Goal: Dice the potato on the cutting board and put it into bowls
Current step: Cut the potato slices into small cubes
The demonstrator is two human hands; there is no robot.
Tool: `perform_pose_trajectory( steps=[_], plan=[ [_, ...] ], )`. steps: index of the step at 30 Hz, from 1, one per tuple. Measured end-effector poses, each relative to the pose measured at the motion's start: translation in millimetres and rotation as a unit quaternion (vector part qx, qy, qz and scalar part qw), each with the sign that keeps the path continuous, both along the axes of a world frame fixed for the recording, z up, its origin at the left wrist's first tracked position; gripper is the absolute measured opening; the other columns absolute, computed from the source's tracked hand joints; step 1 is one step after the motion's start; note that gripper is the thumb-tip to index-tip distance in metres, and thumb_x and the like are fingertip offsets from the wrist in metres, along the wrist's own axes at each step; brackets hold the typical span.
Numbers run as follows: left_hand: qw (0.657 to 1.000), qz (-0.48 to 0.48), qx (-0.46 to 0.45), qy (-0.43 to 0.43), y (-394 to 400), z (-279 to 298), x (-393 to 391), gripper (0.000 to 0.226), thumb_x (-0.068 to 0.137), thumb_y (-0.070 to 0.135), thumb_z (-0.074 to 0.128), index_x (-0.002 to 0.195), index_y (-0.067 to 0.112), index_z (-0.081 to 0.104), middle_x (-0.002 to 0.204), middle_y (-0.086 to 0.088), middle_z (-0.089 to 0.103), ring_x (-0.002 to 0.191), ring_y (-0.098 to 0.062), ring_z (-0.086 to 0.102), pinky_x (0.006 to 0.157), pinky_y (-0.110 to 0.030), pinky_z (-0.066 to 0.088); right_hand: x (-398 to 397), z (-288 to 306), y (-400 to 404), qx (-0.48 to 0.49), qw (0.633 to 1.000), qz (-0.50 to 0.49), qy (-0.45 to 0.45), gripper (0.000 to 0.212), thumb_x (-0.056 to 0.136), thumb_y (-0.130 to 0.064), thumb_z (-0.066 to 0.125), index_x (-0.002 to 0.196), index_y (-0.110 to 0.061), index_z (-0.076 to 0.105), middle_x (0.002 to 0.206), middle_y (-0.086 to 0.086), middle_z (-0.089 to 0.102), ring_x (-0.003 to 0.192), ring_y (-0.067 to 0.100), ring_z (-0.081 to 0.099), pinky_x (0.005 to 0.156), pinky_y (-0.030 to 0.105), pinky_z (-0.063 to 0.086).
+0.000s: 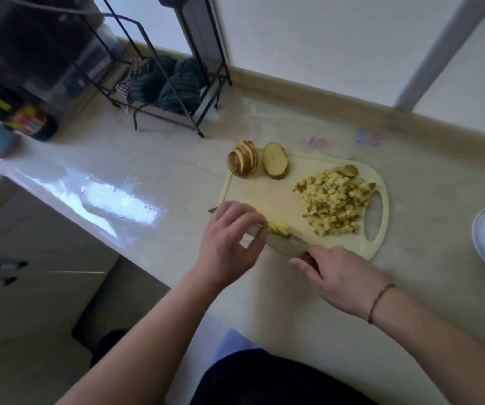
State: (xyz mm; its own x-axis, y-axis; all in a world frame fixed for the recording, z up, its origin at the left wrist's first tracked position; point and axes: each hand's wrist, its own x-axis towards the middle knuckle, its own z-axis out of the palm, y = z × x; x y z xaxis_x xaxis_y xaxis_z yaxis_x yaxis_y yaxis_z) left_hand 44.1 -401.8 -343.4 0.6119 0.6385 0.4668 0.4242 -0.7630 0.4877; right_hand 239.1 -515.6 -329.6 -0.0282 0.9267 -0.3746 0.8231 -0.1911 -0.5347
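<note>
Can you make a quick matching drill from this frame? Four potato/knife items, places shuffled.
Things:
1. diced potato pile
2. sliced potato halves
3. potato strips
4. knife

Places:
A. far left corner of the cutting board
B. right side of the board, by the handle hole
C. gripped in the right hand
D. near edge, by the left hand fingertips

Pairs: 1-B, 2-A, 3-D, 4-C
</note>
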Motion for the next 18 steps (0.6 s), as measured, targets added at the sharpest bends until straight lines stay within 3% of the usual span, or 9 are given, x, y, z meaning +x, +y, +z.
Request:
perform_pose_trajectory(
  steps=[2,4,6,9,15,18],
  plan=[
    [0.982,-0.068,-0.084,0.157,29.7,18.1,12.1,0.031,0.087,0.027,0.077,0.113,0.013,0.073,0.114,-0.007,0.067,0.103,-0.027,0.061,0.089,-0.04,0.054,-2.2,1.2,-4.3,-0.001,1.0,0.007,-0.023,0.055,0.091,-0.068,0.018,0.089,-0.023,0.049,0.088,0.004,0.065,0.083,0.025,0.062,0.071,0.04,0.05],
    [0.926,-0.121,-0.139,0.329,51.0,24.6,25.1,0.048,0.088,0.037,0.077,0.132,0.022,0.066,0.134,-0.003,0.06,0.119,-0.024,0.055,0.101,-0.042,0.05,-3.8,4.6,-7.7,-0.008,0.999,0.011,-0.046,0.049,0.095,-0.065,0.021,0.092,-0.023,0.046,0.092,0.006,0.065,0.086,0.026,0.063,0.071,0.039,0.049],
    [0.88,-0.174,-0.159,0.413,62.0,23.2,36.0,0.047,0.094,0.037,0.071,0.138,0.025,0.062,0.142,-0.001,0.054,0.127,-0.022,0.051,0.107,-0.041,0.045,-6.2,8.5,-10.4,-0.014,0.997,0.018,-0.073,0.047,0.096,-0.065,0.02,0.092,-0.024,0.043,0.094,0.007,0.065,0.087,0.026,0.063,0.068,0.037,0.048],
    [0.859,-0.218,-0.17,0.432,72.0,17.9,44.5,0.039,0.097,0.034,0.068,0.134,0.021,0.066,0.138,-0.002,0.059,0.127,-0.023,0.051,0.108,-0.041,0.043,-11.2,14.0,-13.0,-0.02,0.995,0.012,-0.098,0.046,0.096,-0.066,0.02,0.094,-0.025,0.041,0.093,0.005,0.063,0.084,0.024,0.062,0.064,0.035,0.043],
    [0.859,-0.27,-0.148,0.41,83.3,6.7,47.3,0.038,0.095,0.042,0.069,0.126,0.021,0.07,0.127,0.0,0.062,0.118,-0.022,0.055,0.1,-0.041,0.047,-16.5,19.7,-21.8,-0.016,0.992,-0.006,-0.124,0.047,0.095,-0.068,0.018,0.094,-0.026,0.039,0.084,-0.001,0.055,0.081,0.022,0.062,0.062,0.034,0.041],
    [0.86,-0.309,-0.103,0.392,87.5,2.6,46.1,0.04,0.095,0.047,0.067,0.126,0.022,0.069,0.128,0.0,0.061,0.116,-0.022,0.056,0.096,-0.039,0.05,-14.4,23.6,-31.3,-0.01,0.989,0.007,-0.146,0.062,0.085,-0.076,0.005,0.091,-0.026,0.041,0.088,-0.002,0.062,0.082,0.021,0.062,0.065,0.035,0.043]
  ],
)
